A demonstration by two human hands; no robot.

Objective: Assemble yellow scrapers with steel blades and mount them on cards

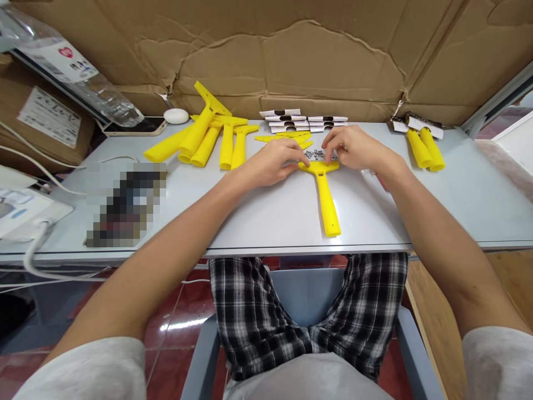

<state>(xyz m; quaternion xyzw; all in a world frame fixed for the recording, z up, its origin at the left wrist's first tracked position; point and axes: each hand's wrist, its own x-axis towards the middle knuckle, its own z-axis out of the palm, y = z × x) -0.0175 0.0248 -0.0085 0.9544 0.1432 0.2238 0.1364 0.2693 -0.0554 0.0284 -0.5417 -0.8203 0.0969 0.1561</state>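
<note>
A yellow scraper handle (pixel 327 200) lies on the table in front of me, its wide head facing away and its grip toward me. My left hand (pixel 272 161) has its fingers bent around the left end of that head, gripping it. At the right end, my right hand (pixel 353 147) is closed with its fingertips curled down; whatever they pinch is too small to make out. A heap of small screws (pixel 315 154) lies between the hands, just beyond the head. Several flat yellow pieces (pixel 287 136) rest behind my left hand.
More yellow handles (pixel 204 133) are piled at the back left. White-and-black packets (pixel 287 118) are stacked along the cardboard (pixel 291 66). Two handles with dark-and-white heads (pixel 425 147) lie right. A plastic bottle (pixel 83 72), a phone (pixel 137 126) and a blurred object (pixel 127 208) are left.
</note>
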